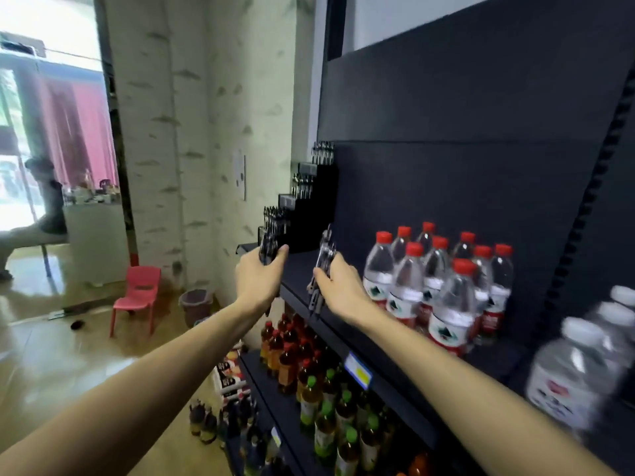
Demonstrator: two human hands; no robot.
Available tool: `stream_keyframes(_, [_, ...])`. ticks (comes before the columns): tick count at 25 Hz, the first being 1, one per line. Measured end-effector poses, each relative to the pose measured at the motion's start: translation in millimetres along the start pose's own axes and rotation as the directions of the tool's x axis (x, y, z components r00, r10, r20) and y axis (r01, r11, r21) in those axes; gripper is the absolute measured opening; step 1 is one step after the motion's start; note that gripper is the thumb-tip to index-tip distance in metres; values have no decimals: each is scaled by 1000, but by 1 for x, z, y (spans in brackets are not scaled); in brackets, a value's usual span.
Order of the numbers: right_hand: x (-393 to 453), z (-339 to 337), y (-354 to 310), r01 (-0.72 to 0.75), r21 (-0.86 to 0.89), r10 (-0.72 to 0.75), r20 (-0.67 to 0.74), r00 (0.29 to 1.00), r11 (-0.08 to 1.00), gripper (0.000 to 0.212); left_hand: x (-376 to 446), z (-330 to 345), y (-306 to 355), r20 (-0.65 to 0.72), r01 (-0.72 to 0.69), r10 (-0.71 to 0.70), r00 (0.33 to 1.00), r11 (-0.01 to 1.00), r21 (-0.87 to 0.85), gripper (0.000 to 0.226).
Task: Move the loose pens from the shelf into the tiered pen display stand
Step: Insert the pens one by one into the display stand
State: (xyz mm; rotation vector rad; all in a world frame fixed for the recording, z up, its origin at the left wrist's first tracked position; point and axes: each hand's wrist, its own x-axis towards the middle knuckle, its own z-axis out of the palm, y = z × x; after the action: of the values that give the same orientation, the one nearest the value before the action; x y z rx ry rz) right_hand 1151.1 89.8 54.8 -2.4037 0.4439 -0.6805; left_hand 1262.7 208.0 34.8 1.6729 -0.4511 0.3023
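A black tiered pen display stand (314, 204) stands at the far left end of the dark shelf (302, 269), with pens upright in its stepped rows. My left hand (259, 278) grips a small bunch of dark pens (267, 247) just in front of the stand's lowest tier. To its right, my right hand (340, 285) grips a bunch of pens (321, 269) above the shelf's front edge; their ends stick out above and below my fist.
Water bottles with red caps (443, 280) crowd the shelf right of my hands, and white-capped bottles (580, 365) stand at the far right. Drink bottles (309, 372) fill the lower shelves. A red child's chair (137, 297) and a bucket (196, 304) stand on the floor to the left.
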Motion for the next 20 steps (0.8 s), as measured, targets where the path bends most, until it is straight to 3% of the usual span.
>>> stream_keyframes(5, [101, 52, -18, -126, 27, 127, -50, 991, 992, 27, 117, -20, -54, 21, 31, -29, 999, 998, -56, 47])
stream_keyframes(10, [184, 98, -11, -164, 81, 171, -91, 981, 983, 16, 201, -13, -112, 82, 4, 2, 997, 998, -69, 39])
stream_keyframes(14, [250, 125, -5, -176, 77, 185, -140, 973, 981, 19, 264, 10, -150, 76, -14, 17, 997, 999, -42, 53])
stream_keyframes(20, [388, 151, 9, -154, 118, 176, -208, 962, 981, 29, 401, 54, -181, 195, -89, 102, 976, 993, -71, 61])
